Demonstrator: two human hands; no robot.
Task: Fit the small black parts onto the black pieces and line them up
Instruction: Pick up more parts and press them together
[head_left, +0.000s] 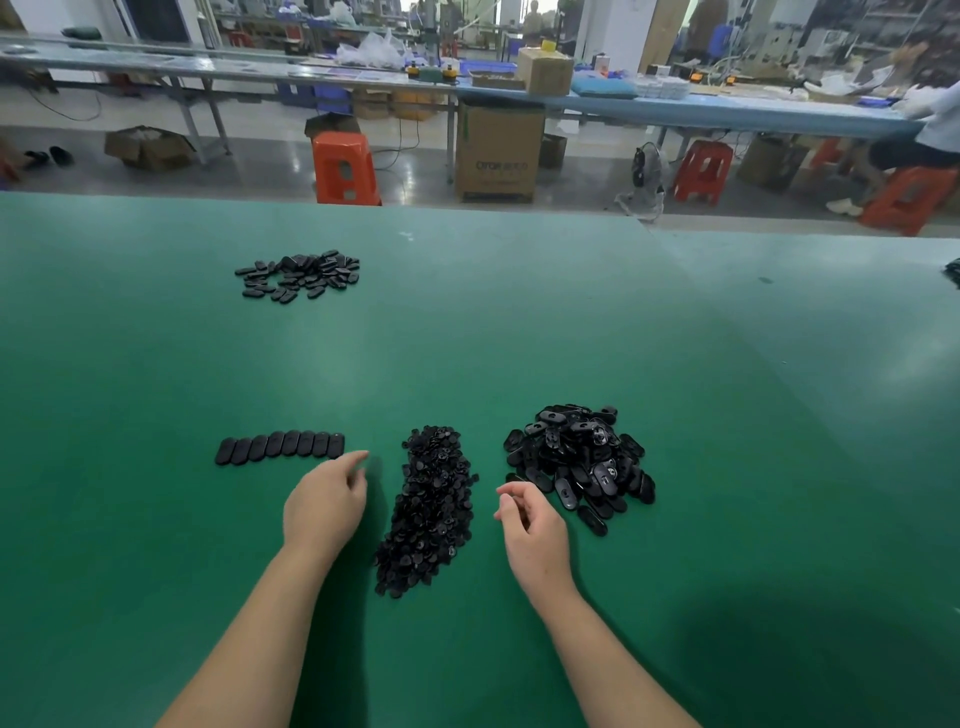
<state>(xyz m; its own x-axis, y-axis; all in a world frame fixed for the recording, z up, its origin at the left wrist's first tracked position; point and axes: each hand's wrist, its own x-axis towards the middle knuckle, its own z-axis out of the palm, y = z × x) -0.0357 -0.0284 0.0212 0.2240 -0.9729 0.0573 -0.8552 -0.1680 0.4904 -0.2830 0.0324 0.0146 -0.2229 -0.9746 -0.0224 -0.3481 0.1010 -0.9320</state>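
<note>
On the green work mat (467, 338), a row of eight oval black pieces (280, 446) lies edge to edge at about nine o'clock from the hands, which looks like the finished, lined-up output so far. Much remains, by my judgement: a long heap of small black parts (431, 512) sits between the two hands, and a larger pile of oval black pieces (582, 460) rests at two o'clock, just beside the right hand. A further scatter of oval pieces (298, 275) lies well away at eleven o'clock; whether those are fitted cannot be told. The left hand (324, 506) hovers near the row's right end, fingers loosely curled and holding nothing visible. The right hand (530, 525) has fingers bent inward; whether it pinches a part I cannot tell. The cardboard box (498, 156) at twelve o'clock bears printing too blurred to read.
</note>
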